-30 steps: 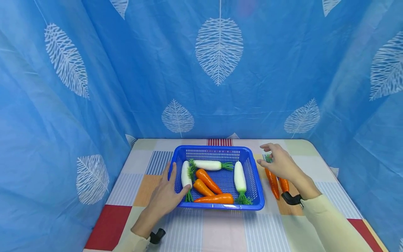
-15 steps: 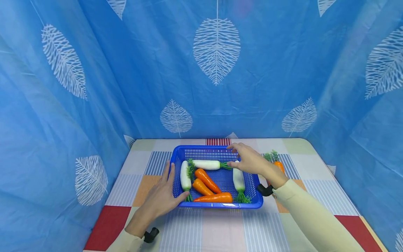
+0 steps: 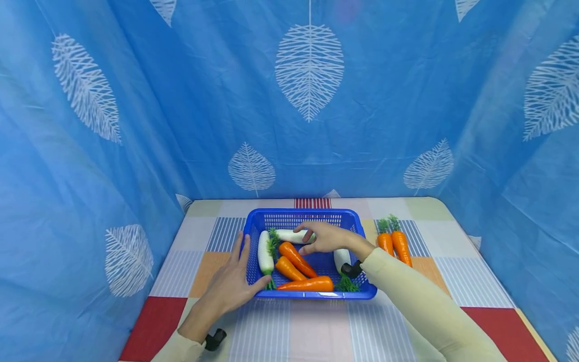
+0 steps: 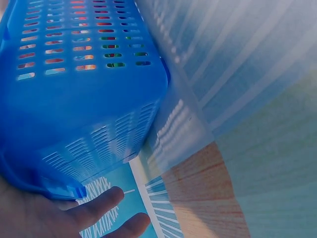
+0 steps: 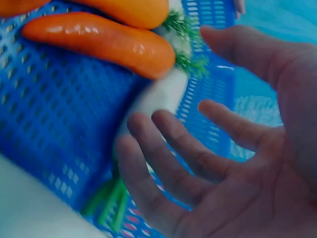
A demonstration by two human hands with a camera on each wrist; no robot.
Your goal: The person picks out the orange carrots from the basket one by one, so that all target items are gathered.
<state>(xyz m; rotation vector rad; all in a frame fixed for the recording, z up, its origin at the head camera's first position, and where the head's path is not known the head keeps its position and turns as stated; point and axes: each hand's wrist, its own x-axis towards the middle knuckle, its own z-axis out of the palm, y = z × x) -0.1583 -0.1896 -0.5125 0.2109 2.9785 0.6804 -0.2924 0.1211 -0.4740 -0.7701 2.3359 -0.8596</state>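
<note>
A blue perforated basket point(image 3: 312, 295) holds three white radishes and three orange carrots. My left hand point(image 3: 230, 284) rests against its left rim with fingers extended; the left wrist view shows the fingers beside the basket wall point(image 4: 79, 114). Over the basket hovers my right hand point(image 3: 326, 238), thumb and fingers apart with nothing between them. Below it lie the back radish point(image 3: 286, 235), whose leafy end it hides in the head view, and the uppermost carrot point(image 3: 296, 259). The right wrist view shows this carrot point(image 5: 99, 42) and the radish point(image 5: 153, 99) near my fingertips.
Two carrots with green tops, one farther left point(image 3: 385, 242) and one beside it point(image 3: 401, 249), lie on the checked tablecloth right of the basket. My right wrist partly covers the right-hand radish point(image 3: 341, 259). A blue curtain point(image 3: 203, 100) surrounds the table.
My right hand has moved left from above the carrots on the table to above the middle of the basket, staying unfilled. The left hand has stayed at the rim.
</note>
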